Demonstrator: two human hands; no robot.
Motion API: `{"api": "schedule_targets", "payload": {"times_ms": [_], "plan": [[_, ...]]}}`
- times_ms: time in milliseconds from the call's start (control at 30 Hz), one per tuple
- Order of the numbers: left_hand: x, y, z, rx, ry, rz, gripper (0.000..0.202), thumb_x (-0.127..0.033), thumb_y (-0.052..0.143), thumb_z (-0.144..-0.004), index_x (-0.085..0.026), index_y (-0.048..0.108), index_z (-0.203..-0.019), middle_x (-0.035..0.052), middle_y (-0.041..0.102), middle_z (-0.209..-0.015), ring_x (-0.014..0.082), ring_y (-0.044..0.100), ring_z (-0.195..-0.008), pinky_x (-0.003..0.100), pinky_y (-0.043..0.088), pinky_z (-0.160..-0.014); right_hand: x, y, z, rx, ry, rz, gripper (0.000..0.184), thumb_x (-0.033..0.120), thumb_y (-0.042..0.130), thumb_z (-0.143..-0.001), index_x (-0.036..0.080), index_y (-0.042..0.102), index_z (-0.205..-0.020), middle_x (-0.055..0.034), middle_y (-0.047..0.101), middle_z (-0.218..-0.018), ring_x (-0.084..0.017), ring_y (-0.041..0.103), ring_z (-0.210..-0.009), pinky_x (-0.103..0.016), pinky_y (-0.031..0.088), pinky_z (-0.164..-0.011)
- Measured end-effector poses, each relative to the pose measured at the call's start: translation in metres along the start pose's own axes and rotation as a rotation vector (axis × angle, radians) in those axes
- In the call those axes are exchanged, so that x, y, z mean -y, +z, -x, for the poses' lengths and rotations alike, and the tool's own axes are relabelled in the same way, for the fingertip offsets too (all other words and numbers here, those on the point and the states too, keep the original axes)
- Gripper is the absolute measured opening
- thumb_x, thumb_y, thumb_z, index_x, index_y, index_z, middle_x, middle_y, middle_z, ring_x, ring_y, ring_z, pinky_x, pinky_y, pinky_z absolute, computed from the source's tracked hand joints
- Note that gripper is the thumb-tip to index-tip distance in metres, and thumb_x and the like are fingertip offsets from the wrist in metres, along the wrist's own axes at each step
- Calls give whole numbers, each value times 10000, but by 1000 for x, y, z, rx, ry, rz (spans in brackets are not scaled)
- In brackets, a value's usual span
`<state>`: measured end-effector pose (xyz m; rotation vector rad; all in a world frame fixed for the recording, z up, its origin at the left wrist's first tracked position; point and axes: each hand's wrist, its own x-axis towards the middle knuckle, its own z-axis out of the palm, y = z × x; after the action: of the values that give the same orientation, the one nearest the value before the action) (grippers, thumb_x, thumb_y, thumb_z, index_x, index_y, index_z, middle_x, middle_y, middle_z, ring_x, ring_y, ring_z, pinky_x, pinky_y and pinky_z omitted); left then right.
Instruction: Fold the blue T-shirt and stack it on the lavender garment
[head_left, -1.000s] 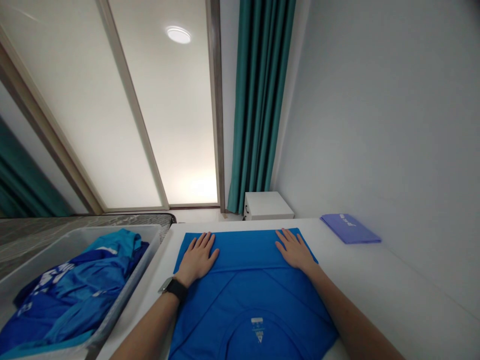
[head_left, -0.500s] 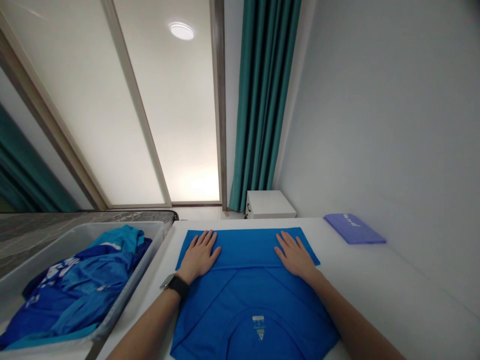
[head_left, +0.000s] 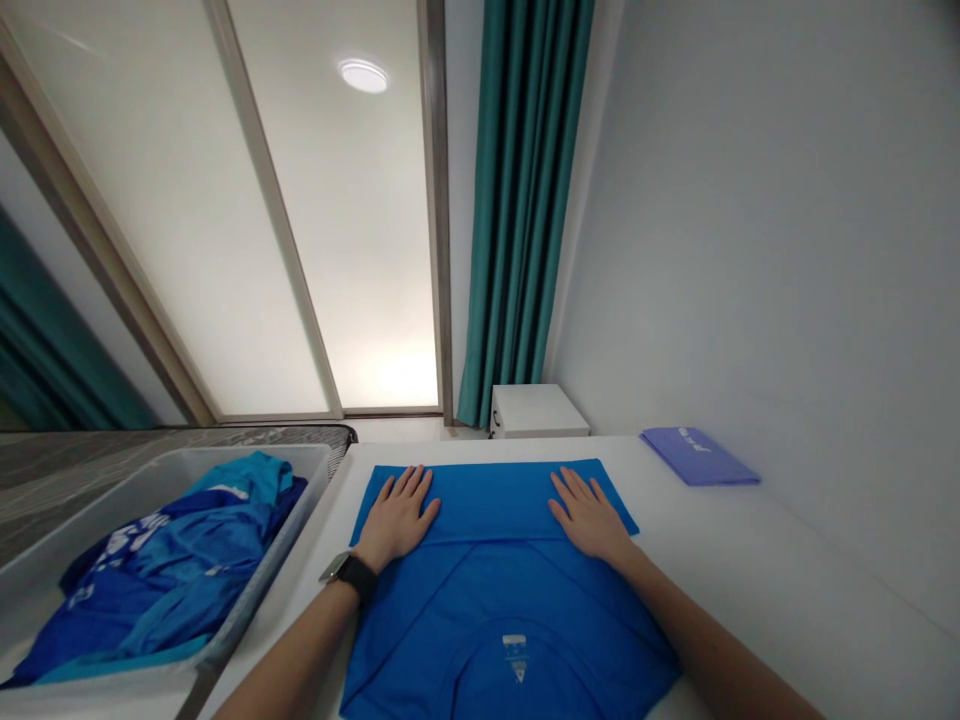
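A blue T-shirt (head_left: 487,585) lies on the white table (head_left: 750,600), its neckline and printed label towards me and its far end turned over into a flat band. Flat on the left part of that band rests my left hand (head_left: 394,520), fingers spread, a dark-strapped watch on its wrist. My right hand (head_left: 589,515) lies the same way on the band's right part, fingers apart. Neither hand grips the cloth. The shirt's near edge runs out of the bottom of the view.
Left of the table, a white plastic bin (head_left: 311,470) holds a heap of blue clothes (head_left: 187,550). A folded purple garment (head_left: 697,457) lies at the far right by the wall. Beyond the table stand a small white cabinet (head_left: 538,408) and a green curtain (head_left: 525,200).
Both hands stay spread on the shirt's band with hardly any movement. The view has shifted slightly; the shirt looks the same.
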<state>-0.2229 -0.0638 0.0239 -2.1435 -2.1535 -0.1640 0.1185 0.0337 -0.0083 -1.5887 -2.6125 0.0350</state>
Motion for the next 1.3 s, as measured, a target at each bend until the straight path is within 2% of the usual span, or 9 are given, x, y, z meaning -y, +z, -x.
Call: {"api": "schedule_targets", "payload": {"times_ms": [433, 567, 667, 800, 933, 1033, 1167, 1300], "plan": [[-2, -1, 9, 14, -27, -3, 608, -510, 270, -988, -182, 370, -1491, 88, 335, -1559, 249, 278, -1451, 492, 194, -1176, 4, -9, 5, 24, 20, 20, 671, 540, 171, -978, 170, 298, -1524, -93, 238, -1592, -229, 189, -1471, -480, 110, -1188], [10, -7, 10, 19, -75, -5, 578, -502, 284, -987, -188, 434, -1449, 100, 396, -1529, 263, 319, -1432, 531, 158, -1176, 5, -17, 1, 96, 49, -19, 670, 541, 205, -969, 180, 302, -1524, -87, 243, -1593, -250, 196, -1469, -501, 118, -1185], [25, -13, 12, 33, -164, -19, 548, -488, 315, -982, -189, 476, -1413, 112, 436, -1503, 276, 343, -1417, 548, 150, -1171, 16, -25, -6, 109, 40, -16, 663, 519, 218, -971, 152, 330, -1513, -124, 279, -1577, -270, 216, -1462, -518, 96, -1183], [41, -12, 20, 18, -280, 39, 535, -444, 326, -985, -183, 424, -1441, 113, 414, -1519, 263, 341, -1420, 515, 191, -1166, 52, -34, -15, 86, -100, -62, 635, 479, 232, -985, 129, 353, -1501, -146, 318, -1557, -260, 242, -1454, -496, 89, -1188], [50, -2, 27, -17, -321, 130, 556, -410, 351, -979, -142, 379, -1465, 128, 372, -1539, 261, 309, -1436, 484, 182, -1174, 108, -35, -24, 45, -308, -193, 593, 441, 266, -994, 137, 373, -1491, -142, 341, -1548, -256, 258, -1449, -480, 116, -1190], [56, 4, 27, -70, -335, 185, 552, -380, 358, -975, -114, 381, -1459, 146, 427, -1505, 263, 364, -1405, 463, 214, -1165, 151, -34, -33, 38, -426, -223, 544, 392, 322, -994, 180, 373, -1492, -101, 351, -1552, -219, 264, -1445, -432, 124, -1197], [65, 8, 24, -278, -407, 375, 480, -274, 402, -934, -74, 482, -1362, 173, 632, -1267, 266, 570, -1191, 411, 395, -1039, 197, -29, -59, -27, -580, -317, 460, 252, 402, -970, 169, 467, -1418, -129, 477, -1458, -245, 388, -1362, -447, 230, -1156], [68, 10, 24, -401, -433, 513, 392, -181, 453, -869, -97, 569, -1233, 135, 697, -1047, 253, 625, -1025, 384, 447, -938, 231, -22, -97, -12, -613, -390, 392, 147, 423, -951, 176, 536, -1326, -113, 575, -1323, -203, 499, -1228, -359, 360, -1054]]}}
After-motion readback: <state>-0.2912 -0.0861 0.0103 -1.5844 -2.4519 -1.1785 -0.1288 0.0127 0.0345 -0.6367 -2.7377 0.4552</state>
